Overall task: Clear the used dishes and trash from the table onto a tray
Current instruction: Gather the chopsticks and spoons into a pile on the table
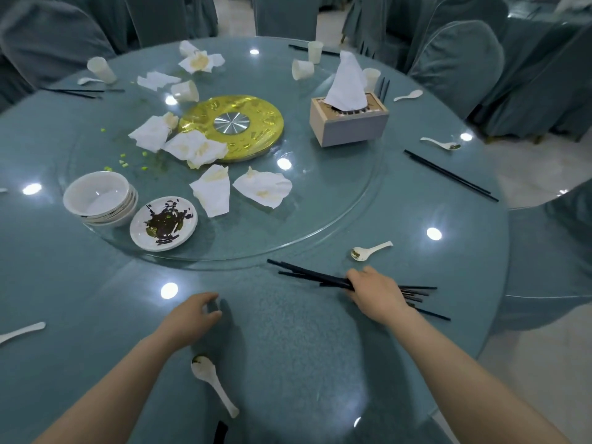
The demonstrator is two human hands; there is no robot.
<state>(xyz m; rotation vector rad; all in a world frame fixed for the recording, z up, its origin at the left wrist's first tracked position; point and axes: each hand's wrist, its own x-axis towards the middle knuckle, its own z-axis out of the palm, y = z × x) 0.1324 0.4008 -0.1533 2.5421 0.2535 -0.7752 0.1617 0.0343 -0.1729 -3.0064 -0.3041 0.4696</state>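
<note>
My right hand (376, 291) grips a bundle of black chopsticks (307, 274) lying on the teal round table (288, 347) at the near right. My left hand (193, 314) hovers near the table's front with loosely curled fingers and holds nothing. A white spoon (213, 381) lies just below it. Another dirty spoon (368, 251) lies beyond my right hand. On the glass turntable (320, 225) stand stacked white bowls (99, 200), a sauce-stained plate (164, 223) and several crumpled stained napkins (262, 189).
A tissue box (350, 121) and gold centre disc (234, 126) sit on the turntable. Paper cups (302, 69), more spoons (442, 143) and a chopstick pair (448, 174) lie around the rim. Covered chairs (458, 65) ring the table. No tray is in view.
</note>
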